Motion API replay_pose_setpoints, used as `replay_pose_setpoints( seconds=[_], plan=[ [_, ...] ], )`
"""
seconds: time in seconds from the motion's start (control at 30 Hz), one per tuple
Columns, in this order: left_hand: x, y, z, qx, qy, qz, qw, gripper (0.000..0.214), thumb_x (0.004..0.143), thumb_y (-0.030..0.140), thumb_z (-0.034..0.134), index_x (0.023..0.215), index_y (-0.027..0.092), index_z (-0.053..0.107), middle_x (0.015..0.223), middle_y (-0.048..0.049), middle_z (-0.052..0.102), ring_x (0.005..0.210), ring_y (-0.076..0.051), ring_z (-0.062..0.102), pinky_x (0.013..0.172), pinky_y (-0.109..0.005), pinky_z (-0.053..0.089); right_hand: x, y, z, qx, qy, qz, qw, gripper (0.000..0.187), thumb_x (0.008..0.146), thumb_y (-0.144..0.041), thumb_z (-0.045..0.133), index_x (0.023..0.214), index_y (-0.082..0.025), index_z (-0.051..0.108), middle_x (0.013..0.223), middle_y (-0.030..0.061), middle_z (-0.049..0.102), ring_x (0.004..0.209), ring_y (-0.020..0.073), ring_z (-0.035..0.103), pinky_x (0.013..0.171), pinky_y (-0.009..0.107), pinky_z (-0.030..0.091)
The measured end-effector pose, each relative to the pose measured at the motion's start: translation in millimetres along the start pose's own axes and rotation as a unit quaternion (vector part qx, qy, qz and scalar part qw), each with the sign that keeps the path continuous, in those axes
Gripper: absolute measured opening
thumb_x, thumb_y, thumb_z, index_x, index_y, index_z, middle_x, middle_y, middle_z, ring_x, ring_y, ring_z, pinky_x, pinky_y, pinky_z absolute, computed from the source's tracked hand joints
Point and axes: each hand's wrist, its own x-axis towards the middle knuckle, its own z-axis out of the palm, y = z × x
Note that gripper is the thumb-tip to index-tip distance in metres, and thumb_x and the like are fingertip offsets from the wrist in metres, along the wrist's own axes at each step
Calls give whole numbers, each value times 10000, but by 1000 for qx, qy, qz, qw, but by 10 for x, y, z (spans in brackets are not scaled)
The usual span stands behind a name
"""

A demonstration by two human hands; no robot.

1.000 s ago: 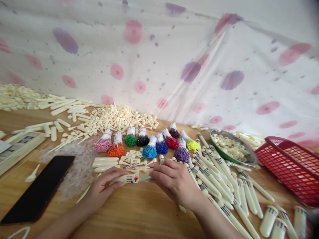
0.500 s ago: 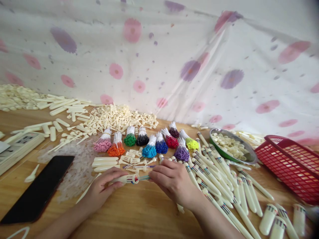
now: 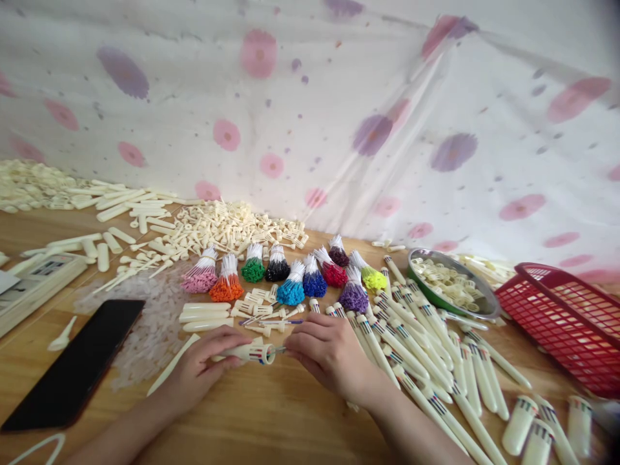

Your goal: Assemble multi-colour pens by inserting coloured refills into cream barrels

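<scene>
Refill (image 3: 279,349) exposure has shortened within 1 second. The right hand (image 3: 329,352) pinches its tail and has pushed it deeper into the pen barrel (image 3: 249,352), which the left hand (image 3: 196,369) clasps just beside. Insertion appears nearly complete, though the tip is blurred.

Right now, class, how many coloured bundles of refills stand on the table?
10, in a loose row from left to right: pink, orange, green, black, light blue, dark blue, red, maroon behind it, violet, yellow-green. None seems hidden.
</scene>
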Motion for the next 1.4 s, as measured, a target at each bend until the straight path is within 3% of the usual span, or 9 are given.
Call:
replay_pose_setpoints(
  seconds=[0.43,0.57,0.63,0.73,0.83,0.93,1.07,1.23,1.4],
  plan=[
    [5,-45,26,-5,42,8,999,230,773,203,634,972,296,702,973,-11,702,920,-184,645,829,-247,509,-27,13,-31,-48,11,-33,998,120,907,-159,485,909,-154,606,767,46,654,711,154,559,605,261,403],
    [15,-41,25,-9,54,6,998,211,768,190,628,955,276,678,954,-7,692,904,-174,642,809,-226,507,-23,56,-88,-19,3,33,999,120,908,-224,501,901,-158,600,807,49,658,732,158,571,629,258,414],
    [19,-49,32,-6,72,-5,997,182,761,199,627,930,259,663,938,-9,684,893,-177,639,794,-227,511,-12,53,-72,-17,-37,110,993,113,897,-254,523,885,-167,595,818,45,655,746,162,586,625,252,414],
    [17,-77,55,-12,108,-34,994,125,756,223,622,880,237,627,902,-12,659,876,-183,635,774,-238,516,10,21,74,-45,-171,204,963,72,853,-240,584,871,-171,591,845,43,661,752,180,608,606,252,417],
    [7,-114,81,-26,148,-60,987,107,749,254,626,847,226,592,892,-16,635,883,-191,628,778,-254,516,28,0,314,-68,-282,222,931,127,839,-247,596,923,-151,600,933,77,667,848,229,620,671,287,453],
    [-4,-150,98,-41,148,-71,986,110,747,261,631,841,226,586,889,-15,628,896,-194,617,793,-260,511,28,35,471,-64,-302,236,921,178,832,-262,605,959,-137,606,1006,97,654,947,259,598,773,332,465],
    [-20,-183,105,-70,126,-79,986,108,767,261,622,862,231,582,921,-16,619,929,-193,601,820,-260,499,21,88,387,-27,-245,245,938,166,789,-243,639,920,-152,593,987,92,639,938,266,579,779,364,470],
    [-36,-134,92,-86,72,-74,991,95,796,260,606,880,227,578,944,-30,603,946,-200,583,820,-270,493,71,-63,127,116,-7,159,980,246,816,-89,484,1037,-195,476,1005,72,587,951,193,537,812,323,457],
    [-28,-69,84,-89,47,-69,993,90,803,237,601,888,237,572,939,-23,600,939,-196,580,806,-274,495,133,-191,124,156,26,94,983,393,766,-31,469,1109,-220,434,1023,58,581,1003,194,500,834,326,460]
  ],
)
